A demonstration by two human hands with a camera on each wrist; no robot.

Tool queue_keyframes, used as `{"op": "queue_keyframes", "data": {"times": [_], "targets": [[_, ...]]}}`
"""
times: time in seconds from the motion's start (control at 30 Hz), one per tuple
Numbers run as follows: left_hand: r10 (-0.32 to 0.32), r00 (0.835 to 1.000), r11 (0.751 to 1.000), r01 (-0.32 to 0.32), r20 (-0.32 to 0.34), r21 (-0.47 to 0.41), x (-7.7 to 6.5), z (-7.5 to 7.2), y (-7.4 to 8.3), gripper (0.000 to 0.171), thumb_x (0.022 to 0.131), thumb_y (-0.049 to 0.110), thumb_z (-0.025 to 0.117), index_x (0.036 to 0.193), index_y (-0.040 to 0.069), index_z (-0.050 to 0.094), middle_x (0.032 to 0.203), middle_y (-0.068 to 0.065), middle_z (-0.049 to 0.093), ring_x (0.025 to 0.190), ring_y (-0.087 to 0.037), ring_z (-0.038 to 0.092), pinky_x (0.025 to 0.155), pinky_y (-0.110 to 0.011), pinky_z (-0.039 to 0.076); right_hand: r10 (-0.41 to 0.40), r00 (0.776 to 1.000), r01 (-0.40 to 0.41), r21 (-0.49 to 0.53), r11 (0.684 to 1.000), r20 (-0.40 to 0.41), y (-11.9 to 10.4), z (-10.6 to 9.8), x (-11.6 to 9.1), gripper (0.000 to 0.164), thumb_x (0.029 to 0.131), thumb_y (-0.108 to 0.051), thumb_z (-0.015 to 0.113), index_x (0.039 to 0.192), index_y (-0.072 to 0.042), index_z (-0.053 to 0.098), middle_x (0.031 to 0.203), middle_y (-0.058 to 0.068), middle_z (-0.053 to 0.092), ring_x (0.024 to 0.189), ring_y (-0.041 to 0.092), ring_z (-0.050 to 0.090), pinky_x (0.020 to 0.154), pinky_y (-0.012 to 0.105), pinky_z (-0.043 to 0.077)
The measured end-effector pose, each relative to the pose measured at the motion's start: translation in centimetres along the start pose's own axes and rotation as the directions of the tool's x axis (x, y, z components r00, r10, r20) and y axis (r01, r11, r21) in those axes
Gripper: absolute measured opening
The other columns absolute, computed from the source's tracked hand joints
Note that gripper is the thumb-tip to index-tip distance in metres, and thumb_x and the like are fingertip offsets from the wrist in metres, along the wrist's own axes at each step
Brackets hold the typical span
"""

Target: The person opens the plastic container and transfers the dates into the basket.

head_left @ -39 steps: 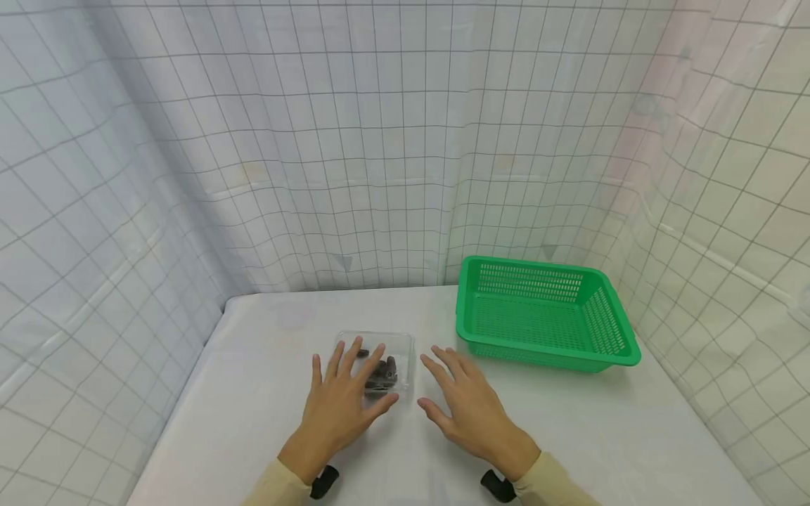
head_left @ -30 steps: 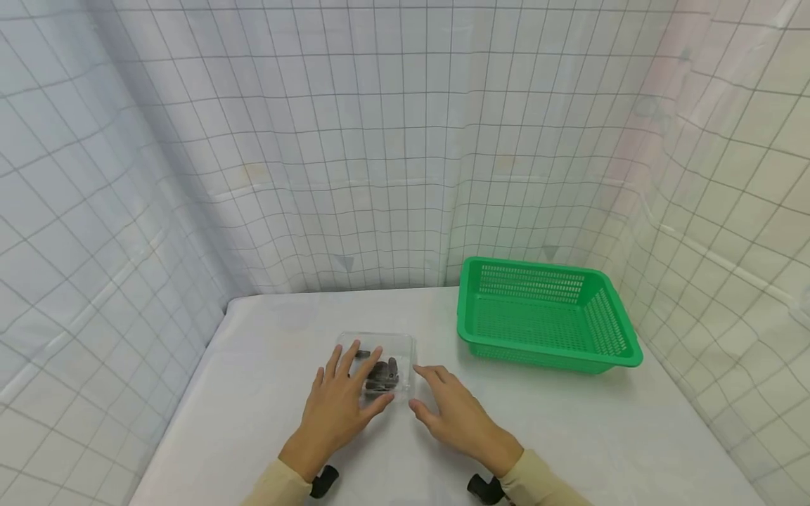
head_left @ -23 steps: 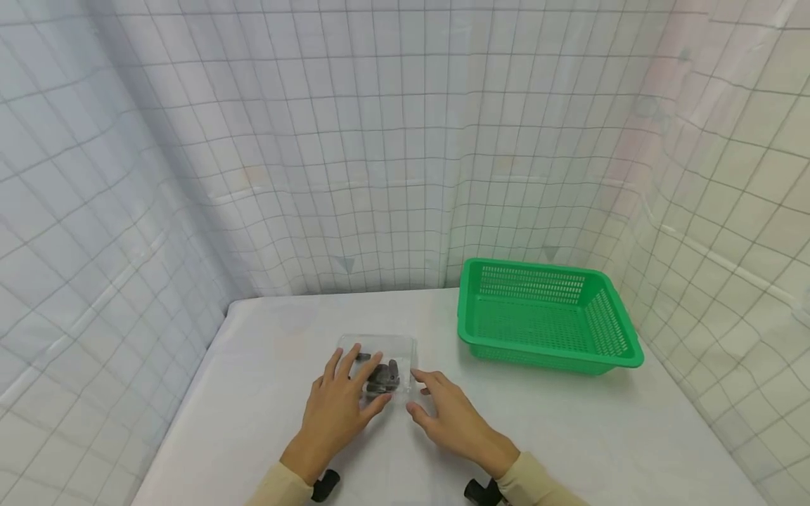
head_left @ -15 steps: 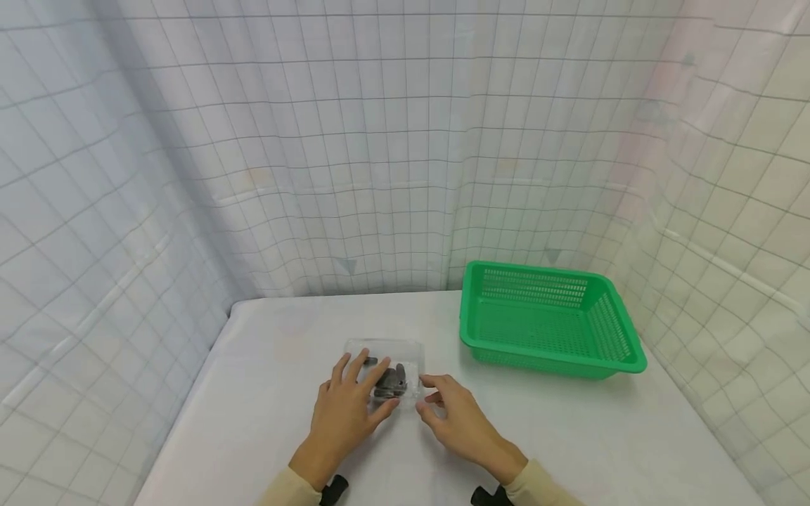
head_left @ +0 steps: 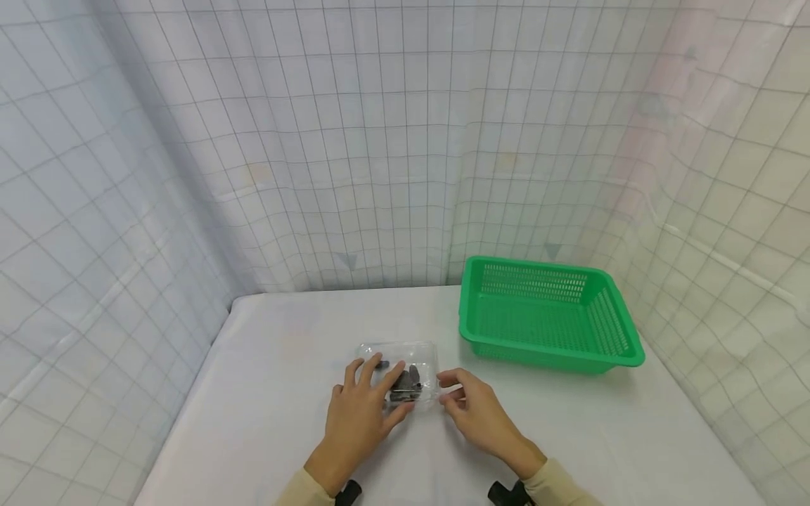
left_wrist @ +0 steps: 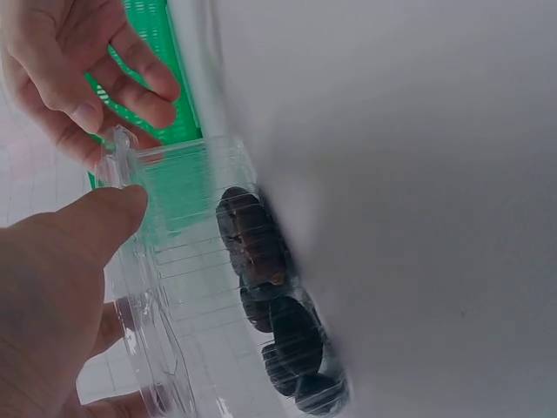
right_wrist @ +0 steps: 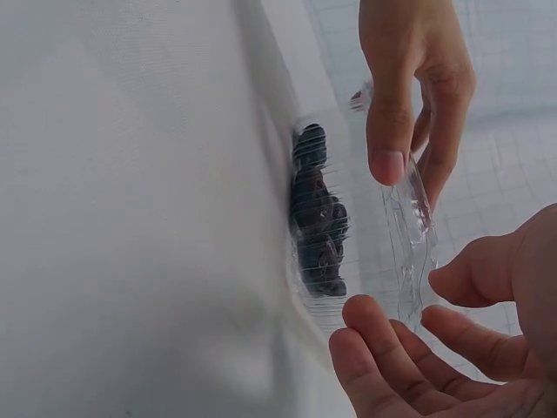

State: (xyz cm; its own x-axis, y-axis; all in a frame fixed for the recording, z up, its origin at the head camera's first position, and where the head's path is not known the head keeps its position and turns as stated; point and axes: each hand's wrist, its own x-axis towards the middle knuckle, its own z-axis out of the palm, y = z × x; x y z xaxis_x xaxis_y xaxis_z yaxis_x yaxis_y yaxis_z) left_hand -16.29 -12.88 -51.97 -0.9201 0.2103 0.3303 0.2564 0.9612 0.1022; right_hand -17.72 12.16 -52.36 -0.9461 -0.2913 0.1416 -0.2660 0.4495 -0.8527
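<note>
A clear plastic clamshell box point(head_left: 422, 353) stands on the white table with several dark, glossy oval pieces point(left_wrist: 294, 335), like dried fruit, in its bottom. My left hand point(head_left: 356, 422) spans the left part of the box from above. Its thumb point(left_wrist: 117, 218) presses one edge of the lid while the other fingers reach across to the far side, holding the box. At the box's right edge, my right hand point(head_left: 482, 416) has its thumb point(right_wrist: 474, 274) and index finger around the lid's corner; its other fingers point(right_wrist: 374, 348) hang loosely curled beside the box.
A green plastic basket point(head_left: 544, 357) with slotted walls sits at the back right of the white-covered table point(head_left: 285, 337). White grid-patterned curtains point(head_left: 354, 126) enclose the table at the back and both sides.
My right hand has come in to the box's right edge, its fingers drawing together. The box has shifted a little to the right together with my left hand.
</note>
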Motion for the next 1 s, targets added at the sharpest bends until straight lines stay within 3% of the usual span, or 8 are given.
{"op": "queue_keyframes", "data": {"times": [0.13,0.3,0.43,0.53,0.67,0.77,0.87,1.0], "targets": [[-0.012,1.0,1.0,0.012,-0.007,0.006,-0.1,-0.3,0.3,0.07,0.097,0.071,0.085,0.158,0.04,0.072,0.162,-0.014,0.069,0.149,-0.046,0.062,0.092,-0.063,0.063,0.015,1.0,-0.015,0.02,1.0,-0.006,0.0,-0.3,0.1,0.034,0.107,0.0,0.079,0.14,-0.002,0.073,0.129,0.016,0.081,0.108,0.026,0.084,0.092,0.028,0.067],[-0.015,1.0,0.999,0.016,-0.017,0.047,-0.2,-0.5,0.3,0.069,0.096,0.074,0.084,0.156,0.042,0.074,0.16,-0.013,0.071,0.147,-0.045,0.064,0.114,-0.081,0.052,0.039,0.999,-0.042,0.098,0.994,0.035,0.3,-0.3,0.1,0.04,0.108,0.0,0.076,0.147,0.002,0.067,0.12,0.016,0.081,0.101,0.023,0.085,0.085,0.025,0.065],[0.023,0.999,0.999,-0.021,-0.04,0.032,0.0,-0.7,0.2,0.067,0.094,0.07,0.088,0.152,0.04,0.077,0.157,-0.012,0.072,0.146,-0.044,0.065,0.123,-0.087,0.043,0.067,0.995,-0.079,0.18,0.98,0.07,0.4,-0.4,0.0,0.044,0.111,-0.001,0.073,0.152,0.006,0.061,0.12,0.02,0.08,0.1,0.024,0.085,0.083,0.026,0.066],[0.082,0.994,0.996,-0.083,-0.074,-0.011,0.1,-0.5,0.3,0.062,0.094,0.063,0.092,0.148,0.037,0.08,0.154,-0.01,0.073,0.145,-0.042,0.066,0.125,-0.081,0.046,0.104,0.99,-0.124,0.25,0.96,0.092,0.4,-0.6,0.0,0.046,0.112,-0.003,0.073,0.154,0.009,0.058,0.119,0.021,0.08,0.099,0.024,0.085,0.085,0.027,0.068],[0.196,0.968,0.977,-0.206,-0.156,-0.048,0.5,0.0,0.7,0.055,0.092,0.055,0.098,0.141,0.034,0.084,0.147,-0.006,0.075,0.136,-0.036,0.071,0.116,-0.062,0.061,0.137,0.982,-0.173,0.33,0.928,0.129,0.6,-0.6,0.0,0.048,0.113,-0.005,0.072,0.154,0.013,0.055,0.116,0.022,0.081,0.098,0.019,0.084,0.088,0.027,0.069],[0.284,0.933,0.952,-0.302,-0.221,-0.051,1.0,0.3,1.2,0.048,0.09,0.049,0.102,0.133,0.033,0.086,0.14,-0.002,0.078,0.128,-0.03,0.075,0.104,-0.048,0.068,0.14,0.977,-0.193,0.381,0.904,0.161,0.7,-0.6,0.0,0.048,0.114,-0.003,0.07,0.154,0.017,0.054,0.116,0.025,0.081,0.098,0.019,0.084,0.088,0.028,0.069],[0.348,0.901,0.926,-0.374,-0.258,-0.054,1.6,0.4,1.8,0.038,0.089,0.041,0.104,0.123,0.032,0.088,0.133,0.001,0.081,0.124,-0.025,0.077,0.099,-0.041,0.069,0.136,0.972,-0.207,0.416,0.886,0.194,0.8,-0.6,0.1,0.047,0.115,-0.001,0.067,0.154,0.02,0.053,0.118,0.029,0.081,0.099,0.02,0.085,0.089,0.03,0.07],[0.369,0.892,0.913,-0.4,-0.262,-0.075,2.3,0.3,2.7,0.03,0.087,0.032,0.106,0.112,0.028,0.089,0.127,0.003,0.083,0.117,-0.02,0.078,0.096,-0.038,0.069,0.142,0.964,-0.229,0.424,0.876,0.226,1.1,-0.8,0.4,0.045,0.116,-0.001,0.064,0.154,0.021,0.053,0.119,0.032,0.081,0.098,0.018,0.084,0.089,0.032,0.071]]}}
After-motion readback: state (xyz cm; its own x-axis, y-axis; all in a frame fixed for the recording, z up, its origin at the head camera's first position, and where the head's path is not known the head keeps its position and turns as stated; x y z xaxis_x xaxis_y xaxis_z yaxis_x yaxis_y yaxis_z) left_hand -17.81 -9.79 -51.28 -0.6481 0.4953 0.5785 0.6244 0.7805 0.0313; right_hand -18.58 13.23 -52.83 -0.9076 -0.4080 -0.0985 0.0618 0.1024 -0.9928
